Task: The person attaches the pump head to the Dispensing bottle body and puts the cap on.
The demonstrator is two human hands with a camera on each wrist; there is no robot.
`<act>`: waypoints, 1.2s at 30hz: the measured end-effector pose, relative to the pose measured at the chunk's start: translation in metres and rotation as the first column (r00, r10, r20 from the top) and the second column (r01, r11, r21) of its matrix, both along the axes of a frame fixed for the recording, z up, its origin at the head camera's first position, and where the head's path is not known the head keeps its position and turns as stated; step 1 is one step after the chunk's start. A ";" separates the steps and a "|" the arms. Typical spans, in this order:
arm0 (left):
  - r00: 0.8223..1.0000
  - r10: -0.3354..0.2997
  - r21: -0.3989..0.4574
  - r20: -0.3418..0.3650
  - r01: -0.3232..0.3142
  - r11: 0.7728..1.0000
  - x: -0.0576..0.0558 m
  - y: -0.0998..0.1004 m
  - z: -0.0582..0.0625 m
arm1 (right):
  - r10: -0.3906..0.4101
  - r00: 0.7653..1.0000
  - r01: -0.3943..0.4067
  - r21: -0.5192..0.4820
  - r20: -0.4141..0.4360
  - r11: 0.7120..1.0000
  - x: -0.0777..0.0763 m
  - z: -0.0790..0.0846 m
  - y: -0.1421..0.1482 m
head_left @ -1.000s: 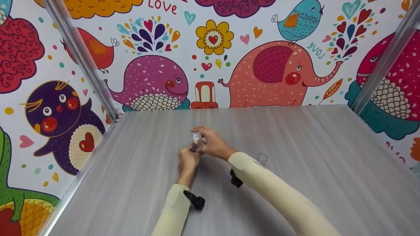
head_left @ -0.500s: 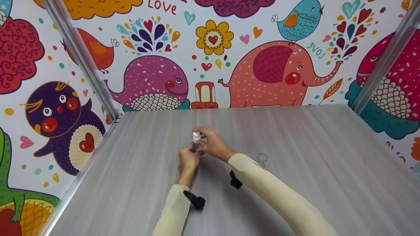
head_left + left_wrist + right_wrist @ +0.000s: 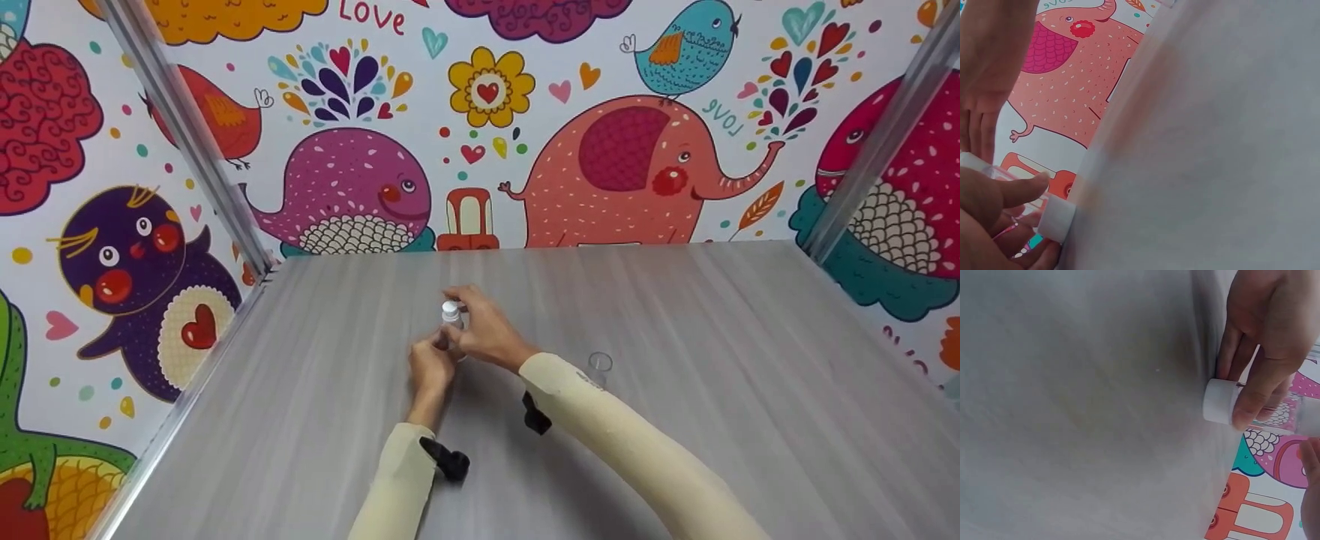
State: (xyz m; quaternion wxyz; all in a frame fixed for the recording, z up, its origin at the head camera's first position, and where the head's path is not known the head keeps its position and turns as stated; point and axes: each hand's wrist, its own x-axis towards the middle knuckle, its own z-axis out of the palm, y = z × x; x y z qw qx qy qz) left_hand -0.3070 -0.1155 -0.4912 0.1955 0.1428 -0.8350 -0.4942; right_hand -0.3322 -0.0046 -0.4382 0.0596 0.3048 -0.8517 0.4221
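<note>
A small clear bottle (image 3: 451, 318) with a white top stands upright between both hands in the head view. My left hand (image 3: 433, 364) grips its lower body; in the left wrist view, left fingers and thumb wrap the clear wall just above the white base (image 3: 1057, 218). My right hand (image 3: 487, 328) holds the neck, thumb at the near side and index finger behind the white top. In the right wrist view the left hand (image 3: 1269, 337) clasps the bottle near its base, while only part of the right hand (image 3: 1311, 481) shows at the edge.
A clear round cap or cup (image 3: 600, 363) stands on the grey wood-grain table (image 3: 315, 390), partly hidden by my right sleeve. Metal posts (image 3: 191, 135) and printed panels with cartoon animals border the table's back and sides.
Right index finger has shifted slightly up and right, and the thumb has come across the front of the neck. More of the white top shows. The left hand stays in place.
</note>
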 end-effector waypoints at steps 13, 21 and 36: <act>0.996 -0.005 0.028 0.092 0.002 1.000 0.001 0.001 0.002 | 0.010 1.000 -0.010 -0.012 -0.019 1.000 -0.001 0.001 -0.001; 0.999 0.004 0.030 0.052 -0.005 1.000 0.000 0.001 0.001 | -0.016 1.000 0.016 -0.002 0.002 1.000 -0.003 0.002 -0.001; 0.998 0.006 0.041 0.065 -0.009 0.999 0.001 0.001 0.003 | -0.032 0.995 0.030 0.027 0.099 0.999 -0.001 0.006 0.000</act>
